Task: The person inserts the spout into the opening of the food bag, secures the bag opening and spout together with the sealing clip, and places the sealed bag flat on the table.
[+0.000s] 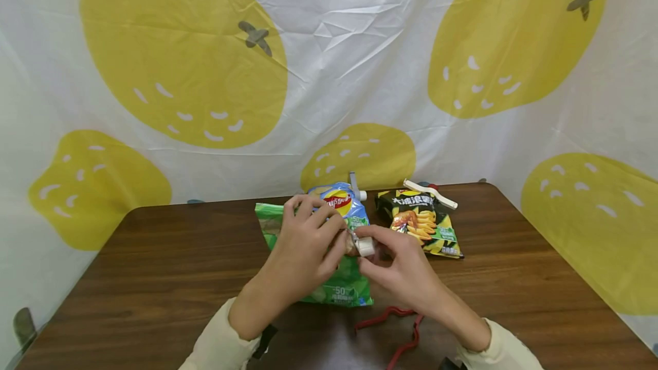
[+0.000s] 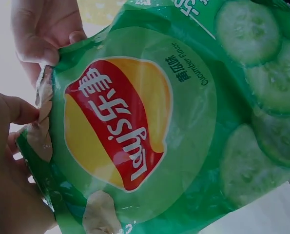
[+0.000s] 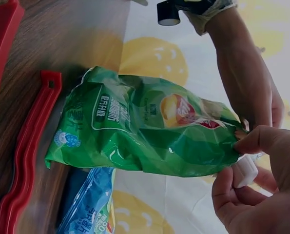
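Note:
A green bag of potato chips (image 2: 193, 122) with cucumber slices printed on it stands tilted up from the table, its folded top toward the person. My left hand (image 1: 308, 238) grips that top edge, thumb (image 2: 23, 109) on the crumpled silvery lining. At the other end of the edge is my right hand (image 1: 403, 264), its thumb and forefinger around a small white block-like piece (image 3: 244, 171). In the right wrist view its fingertips also meet the bag's top corner. What lies behind the folded edge is hidden by the fingers.
Behind the green bag lies a blue chip bag (image 1: 329, 192) with a grey clip (image 1: 353, 181) that has a white cap. To the right is a black chip bag (image 1: 411, 221) with a white clip (image 1: 430, 193) across its top. An open red bag clip (image 1: 393, 316) lies nearest the person.

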`<state>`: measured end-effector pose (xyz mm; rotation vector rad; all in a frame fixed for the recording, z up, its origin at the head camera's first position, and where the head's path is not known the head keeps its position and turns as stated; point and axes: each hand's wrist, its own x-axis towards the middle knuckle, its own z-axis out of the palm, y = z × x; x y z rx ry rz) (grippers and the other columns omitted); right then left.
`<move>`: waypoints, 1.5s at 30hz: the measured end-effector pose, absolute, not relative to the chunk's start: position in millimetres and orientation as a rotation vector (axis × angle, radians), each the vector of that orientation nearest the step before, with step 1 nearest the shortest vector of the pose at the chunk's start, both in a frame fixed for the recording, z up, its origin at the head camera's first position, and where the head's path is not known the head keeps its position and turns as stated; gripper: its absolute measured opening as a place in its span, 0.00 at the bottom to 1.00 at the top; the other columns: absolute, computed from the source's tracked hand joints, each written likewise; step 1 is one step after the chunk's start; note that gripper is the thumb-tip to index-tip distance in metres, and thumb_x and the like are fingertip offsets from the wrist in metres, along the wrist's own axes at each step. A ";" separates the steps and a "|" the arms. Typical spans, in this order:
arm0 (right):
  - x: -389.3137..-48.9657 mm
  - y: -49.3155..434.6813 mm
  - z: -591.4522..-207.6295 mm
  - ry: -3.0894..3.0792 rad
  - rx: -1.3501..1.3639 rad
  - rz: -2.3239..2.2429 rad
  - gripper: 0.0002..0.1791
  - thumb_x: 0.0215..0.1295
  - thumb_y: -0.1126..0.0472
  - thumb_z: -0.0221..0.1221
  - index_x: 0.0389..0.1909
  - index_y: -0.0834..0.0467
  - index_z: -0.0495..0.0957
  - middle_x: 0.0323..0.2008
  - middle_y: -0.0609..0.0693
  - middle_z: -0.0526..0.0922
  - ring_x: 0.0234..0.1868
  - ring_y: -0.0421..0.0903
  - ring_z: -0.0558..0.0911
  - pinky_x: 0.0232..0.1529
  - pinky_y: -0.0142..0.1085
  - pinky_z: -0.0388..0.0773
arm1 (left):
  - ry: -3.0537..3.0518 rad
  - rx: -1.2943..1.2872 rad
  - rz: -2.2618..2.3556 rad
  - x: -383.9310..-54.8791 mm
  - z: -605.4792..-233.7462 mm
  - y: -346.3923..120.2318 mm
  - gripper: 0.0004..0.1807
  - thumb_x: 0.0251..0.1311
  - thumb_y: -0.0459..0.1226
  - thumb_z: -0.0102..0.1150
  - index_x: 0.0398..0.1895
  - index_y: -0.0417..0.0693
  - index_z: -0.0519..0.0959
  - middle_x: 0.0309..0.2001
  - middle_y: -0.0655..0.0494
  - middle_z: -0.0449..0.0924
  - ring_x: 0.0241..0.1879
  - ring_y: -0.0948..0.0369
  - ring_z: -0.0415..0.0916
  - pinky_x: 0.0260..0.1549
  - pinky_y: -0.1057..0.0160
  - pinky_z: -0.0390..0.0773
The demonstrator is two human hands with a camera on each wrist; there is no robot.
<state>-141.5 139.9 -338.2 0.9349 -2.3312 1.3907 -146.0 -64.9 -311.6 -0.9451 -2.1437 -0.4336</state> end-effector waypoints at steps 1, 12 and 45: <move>-141.7 139.6 -338.4 -2.319 0.956 1.383 0.23 0.56 0.74 0.62 0.51 0.53 0.81 0.30 0.44 0.79 0.27 0.39 0.75 0.26 0.33 0.75 | -2.140 -0.932 -0.436 -146.6 -312.1 -65.1 0.09 0.67 0.37 0.52 0.27 0.53 0.78 0.34 0.59 0.78 0.48 0.53 0.70 0.58 0.43 0.61; -144.9 137.9 -342.7 -2.276 0.964 1.413 0.22 0.58 0.75 0.63 0.51 0.53 0.80 0.28 0.44 0.78 0.28 0.40 0.76 0.27 0.32 0.75 | -2.107 -0.883 -0.342 -150.0 -313.7 -65.4 0.10 0.61 0.35 0.64 0.45 0.49 0.79 0.47 0.51 0.76 0.51 0.50 0.69 0.53 0.46 0.66; -152.7 155.7 -327.8 -2.419 0.928 1.439 0.13 0.71 0.60 0.59 0.55 0.53 0.81 0.35 0.47 0.85 0.32 0.42 0.84 0.32 0.33 0.80 | -2.177 -0.972 -0.362 -151.9 -332.7 -51.7 0.11 0.55 0.37 0.64 0.42 0.48 0.79 0.35 0.60 0.82 0.42 0.58 0.75 0.59 0.45 0.64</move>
